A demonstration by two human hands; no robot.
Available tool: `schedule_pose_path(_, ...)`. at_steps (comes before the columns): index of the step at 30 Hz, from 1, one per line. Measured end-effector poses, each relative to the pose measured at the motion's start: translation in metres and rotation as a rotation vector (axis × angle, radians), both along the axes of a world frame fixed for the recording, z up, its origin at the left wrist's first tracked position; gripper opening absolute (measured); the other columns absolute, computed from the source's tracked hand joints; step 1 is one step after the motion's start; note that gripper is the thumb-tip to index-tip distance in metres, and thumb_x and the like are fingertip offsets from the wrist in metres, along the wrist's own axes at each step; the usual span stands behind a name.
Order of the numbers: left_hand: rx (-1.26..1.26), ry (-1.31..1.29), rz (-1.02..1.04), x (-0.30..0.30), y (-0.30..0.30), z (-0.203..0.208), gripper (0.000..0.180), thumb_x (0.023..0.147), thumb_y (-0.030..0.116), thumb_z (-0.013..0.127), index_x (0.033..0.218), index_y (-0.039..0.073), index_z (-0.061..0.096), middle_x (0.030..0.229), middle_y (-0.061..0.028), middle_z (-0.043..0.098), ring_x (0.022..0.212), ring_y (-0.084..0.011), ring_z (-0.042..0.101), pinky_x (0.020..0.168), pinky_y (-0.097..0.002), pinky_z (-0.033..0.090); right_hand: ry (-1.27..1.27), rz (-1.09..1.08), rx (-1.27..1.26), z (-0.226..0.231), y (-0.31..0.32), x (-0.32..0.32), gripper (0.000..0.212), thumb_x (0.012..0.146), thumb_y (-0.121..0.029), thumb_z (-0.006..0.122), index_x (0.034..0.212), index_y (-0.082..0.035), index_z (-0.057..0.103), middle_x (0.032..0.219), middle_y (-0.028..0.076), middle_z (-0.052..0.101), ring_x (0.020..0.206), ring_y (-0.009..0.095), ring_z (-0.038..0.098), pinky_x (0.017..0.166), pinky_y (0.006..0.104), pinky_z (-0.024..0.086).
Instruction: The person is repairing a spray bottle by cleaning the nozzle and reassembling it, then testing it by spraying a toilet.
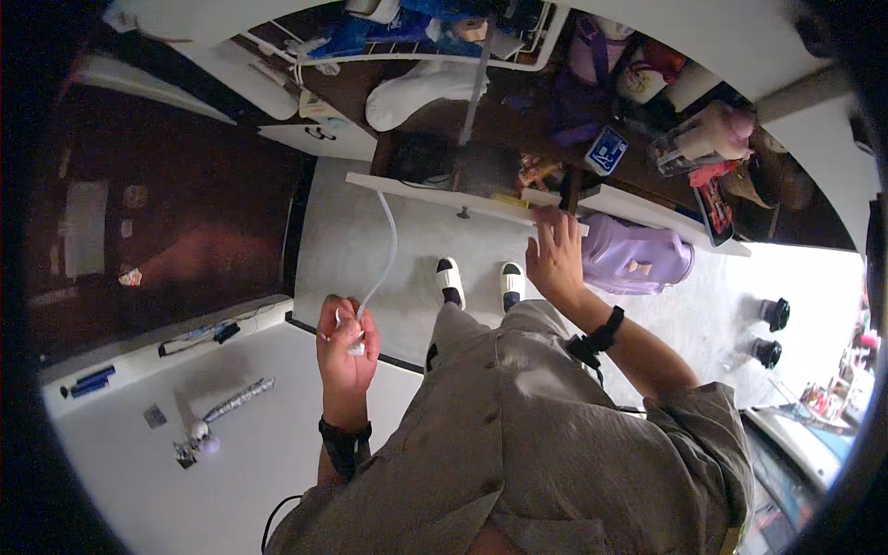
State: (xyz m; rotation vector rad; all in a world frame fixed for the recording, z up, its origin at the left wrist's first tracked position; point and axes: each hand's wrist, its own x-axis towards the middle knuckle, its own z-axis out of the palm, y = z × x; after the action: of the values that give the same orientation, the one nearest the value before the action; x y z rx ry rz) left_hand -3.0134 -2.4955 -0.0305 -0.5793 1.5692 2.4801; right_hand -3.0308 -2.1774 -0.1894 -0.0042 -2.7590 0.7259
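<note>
My left hand is closed around a bunched part of a thin white cable. From my fingers the cable runs up to the front edge of a pulled-out drawer, near its left end. A small white piece shows below my fingers, perhaps a plug. My right hand lies with fingers apart on the right end of that drawer front, fingertips at its top edge. Inside the drawer are dark items and an orange-brown thing, too dim to name.
Above the drawer, the dark shelf holds a white sock-shaped thing, a blue tin, a tumbler and a phone. A lilac bag hangs under the right drawer. Two black dumbbells stand on the floor.
</note>
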Motion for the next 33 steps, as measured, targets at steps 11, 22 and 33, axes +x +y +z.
schedule_pose_path(11,0.13,-0.018,-0.253,-0.106,-0.065,-0.029,0.02,0.088,0.014,0.068,0.094,0.011,0.049,0.084,-0.0033,0.054,0.054,-0.0104,0.046,0.044,-0.0228,0.037,-0.251,0.028,-0.25,0.033,0.014,-0.065,0.022,0.096,-0.011,0.059,0.114,-0.002,0.068,0.11,0.021,0.069,0.105,0.041,0.067,0.088,0.047,0.054)
schedule_pose_path(22,0.125,-0.051,-0.274,-0.13,-0.088,-0.027,0.019,0.084,0.01,0.065,0.093,0.01,0.049,0.085,-0.0039,0.053,0.054,-0.0114,0.047,0.042,-0.0238,0.039,-0.394,0.566,0.409,-0.04,0.04,-0.12,0.029,0.103,-0.029,0.058,0.111,-0.004,0.07,0.105,0.021,0.069,0.099,0.038,0.066,0.087,0.0461,0.051)
schedule_pose_path(33,-0.039,-0.088,-0.458,-0.145,-0.026,-0.039,0.012,0.092,0.009,0.066,0.098,0.006,0.056,0.089,-0.0063,0.061,0.063,-0.0142,0.057,0.056,-0.0287,0.048,-0.158,0.087,-2.036,0.108,-0.006,-0.091,0.035,0.103,-0.014,0.058,0.135,-0.001,0.051,0.115,0.015,0.065,0.108,0.03,0.066,0.103,0.0493,0.052)
